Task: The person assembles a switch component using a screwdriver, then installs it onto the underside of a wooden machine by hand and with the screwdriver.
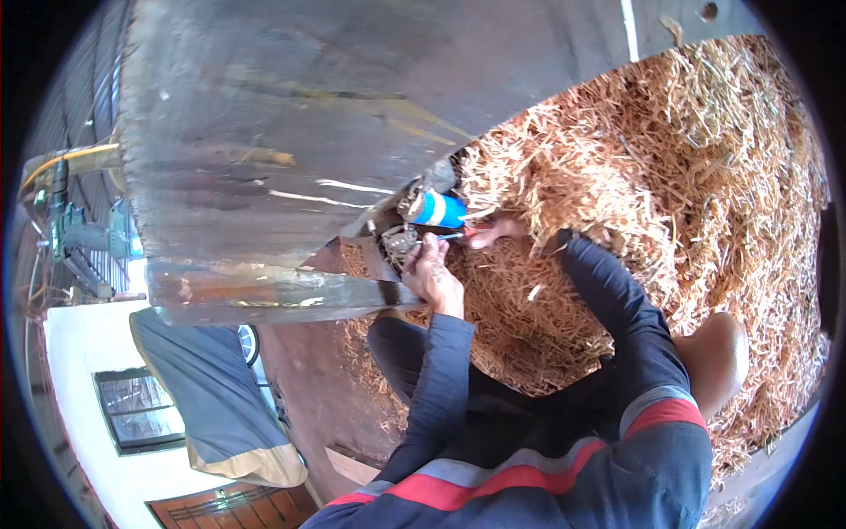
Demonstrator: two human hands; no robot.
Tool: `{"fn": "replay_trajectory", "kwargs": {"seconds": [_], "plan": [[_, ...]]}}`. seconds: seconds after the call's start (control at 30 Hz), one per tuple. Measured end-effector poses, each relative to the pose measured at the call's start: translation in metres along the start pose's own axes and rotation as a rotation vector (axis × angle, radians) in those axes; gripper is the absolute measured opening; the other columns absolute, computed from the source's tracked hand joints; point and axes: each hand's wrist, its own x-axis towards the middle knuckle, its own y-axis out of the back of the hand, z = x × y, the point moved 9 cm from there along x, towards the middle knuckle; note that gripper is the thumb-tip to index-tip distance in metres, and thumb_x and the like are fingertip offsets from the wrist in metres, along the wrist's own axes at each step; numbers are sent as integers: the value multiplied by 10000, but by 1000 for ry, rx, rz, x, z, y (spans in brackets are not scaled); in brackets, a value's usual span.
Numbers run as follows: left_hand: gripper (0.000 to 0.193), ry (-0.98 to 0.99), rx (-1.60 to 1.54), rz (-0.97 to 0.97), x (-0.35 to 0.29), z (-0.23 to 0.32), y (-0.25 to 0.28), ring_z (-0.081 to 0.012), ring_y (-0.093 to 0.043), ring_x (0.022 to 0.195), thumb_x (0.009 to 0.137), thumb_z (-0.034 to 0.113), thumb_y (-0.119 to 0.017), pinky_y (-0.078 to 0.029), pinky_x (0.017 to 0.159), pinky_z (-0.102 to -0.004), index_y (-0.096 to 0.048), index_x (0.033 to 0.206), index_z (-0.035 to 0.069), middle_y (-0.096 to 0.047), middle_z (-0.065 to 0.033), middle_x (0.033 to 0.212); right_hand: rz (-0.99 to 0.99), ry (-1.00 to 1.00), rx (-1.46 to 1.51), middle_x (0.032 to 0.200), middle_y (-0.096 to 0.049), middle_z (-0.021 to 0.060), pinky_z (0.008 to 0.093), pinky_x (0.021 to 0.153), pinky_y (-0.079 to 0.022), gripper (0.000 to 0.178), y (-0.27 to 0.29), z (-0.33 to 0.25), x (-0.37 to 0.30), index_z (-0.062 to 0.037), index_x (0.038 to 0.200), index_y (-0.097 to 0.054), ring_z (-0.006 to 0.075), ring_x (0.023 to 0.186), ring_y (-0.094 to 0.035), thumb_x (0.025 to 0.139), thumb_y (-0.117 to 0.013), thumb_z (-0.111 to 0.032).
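My left hand [432, 275] is closed in a pinch under the machine's edge, its fingertips on a thin bluish rod [452, 235]. My right hand [500, 232] reaches in from the right, partly hidden by wood shavings and its dark sleeve. Its fingers are closed around something red [473, 234] that meets the rod's end; the exact kind is too small to tell. Just above both hands is a blue cylinder [438, 210] with a white band, lying sideways. A grimy metal block [399, 242] sits to the left of my left fingertips.
A big grey metal panel [352, 88] overhangs the work spot, with a metal beam [282, 295] along its lower side. Wood shavings [705, 176] pile high at the right and under my arms. A grey-blue cover [207, 388] hangs at the lower left.
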Motion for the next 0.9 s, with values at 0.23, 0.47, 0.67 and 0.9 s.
{"fn": "replay_trajectory", "kwargs": {"seconds": [0.23,0.47,0.67,0.9], "plan": [[177,-31,-41,5,-5,-5,-3,-224,-671,760,844,-2,-753,-605,671,-355,-580,876,18,-663,-123,877,-20,93,-173,1023,-629,18,335,790,-493,422,11,46,19,-65,1179,-602,132,867,-577,843,-753,-272],[128,13,-57,-32,-15,-20,-14,-217,-664,778,885,26,-721,-589,757,-368,-596,881,-2,-665,-113,891,376,408,175,1212,-622,87,338,948,-498,457,34,114,-6,-21,1331,-525,147,1028,-596,967,-576,-293],[102,-88,-84,-67,-2,-4,-6,-246,-693,809,923,36,-678,-599,792,-409,-588,934,-12,-686,-157,932,377,324,238,1189,-656,86,307,952,-510,331,0,64,7,6,1290,-580,153,1027,-625,1029,-533,-192],[108,-76,-90,-31,-4,-13,-3,-240,-691,811,931,59,-678,-587,808,-406,-607,957,-18,-693,-136,925,298,158,-491,1082,-715,86,385,870,-525,320,18,-55,-53,-99,1163,-679,218,993,-652,895,-733,-266]]}}
